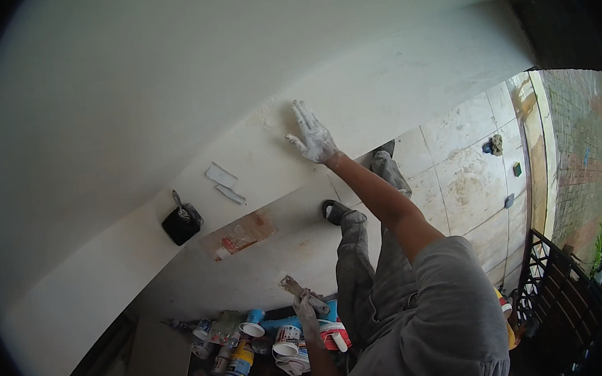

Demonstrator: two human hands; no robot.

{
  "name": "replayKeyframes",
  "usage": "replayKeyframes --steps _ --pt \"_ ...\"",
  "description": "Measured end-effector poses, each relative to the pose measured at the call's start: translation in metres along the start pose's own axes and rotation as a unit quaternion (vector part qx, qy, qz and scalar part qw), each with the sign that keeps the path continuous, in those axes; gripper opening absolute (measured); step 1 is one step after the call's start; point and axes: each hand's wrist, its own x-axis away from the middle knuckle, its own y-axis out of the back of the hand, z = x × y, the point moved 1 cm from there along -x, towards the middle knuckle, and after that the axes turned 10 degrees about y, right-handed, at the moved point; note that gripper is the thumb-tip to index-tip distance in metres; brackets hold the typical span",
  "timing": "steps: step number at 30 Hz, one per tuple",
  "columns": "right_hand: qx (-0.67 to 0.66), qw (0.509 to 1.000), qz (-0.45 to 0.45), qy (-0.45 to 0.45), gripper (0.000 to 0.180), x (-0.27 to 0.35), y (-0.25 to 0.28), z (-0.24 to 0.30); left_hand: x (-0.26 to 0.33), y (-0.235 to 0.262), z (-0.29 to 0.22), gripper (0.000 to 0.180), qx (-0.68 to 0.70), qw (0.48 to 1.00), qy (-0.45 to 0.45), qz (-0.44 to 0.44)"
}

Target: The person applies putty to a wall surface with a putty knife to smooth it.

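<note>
My right hand (314,136), coated in white powder or paste, is spread flat with fingers apart at the white wall ledge (365,105); it seems to touch the surface. A rough patch shows on the wall just left of the fingertips. Lower in the picture, my left hand (306,309), also whitened, is closed around a putty knife (293,285) with a smeared blade. Farther left on the ledge sits a black tray (180,227) with a white-smeared tool (179,203) in it. Two pale flat strips (221,174) lie between the tray and my right hand.
A flattened brown cardboard piece (244,235) lies on the floor by the ledge. Several paint cans (238,362) and bottles crowd near my left arm. Pale floor tiles (465,168) extend right, with a small green block (517,169). A dark slatted metal piece (555,274) stands lower right.
</note>
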Motion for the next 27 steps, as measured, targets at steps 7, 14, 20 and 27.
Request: replayKeyframes --steps 7,14,20,27 --pt "0.218 0.971 0.005 -0.095 0.077 0.065 0.075 -0.078 -0.016 0.026 0.032 0.013 0.075 0.997 -0.008 -0.012" --pt "0.185 0.982 0.021 -0.026 0.083 0.063 0.025 -0.028 -0.013 0.046 0.089 0.013 0.110 0.993 0.013 -0.052" --pt "0.120 0.992 0.032 0.017 0.080 0.020 -0.056 0.035 -0.010 0.066 0.118 0.013 0.088 0.993 -0.047 -0.070" --pt "-0.027 0.995 -0.079 -0.048 0.075 -0.005 -0.009 0.097 -0.012 0.052 0.015 0.015 0.067 0.993 -0.094 -0.011"
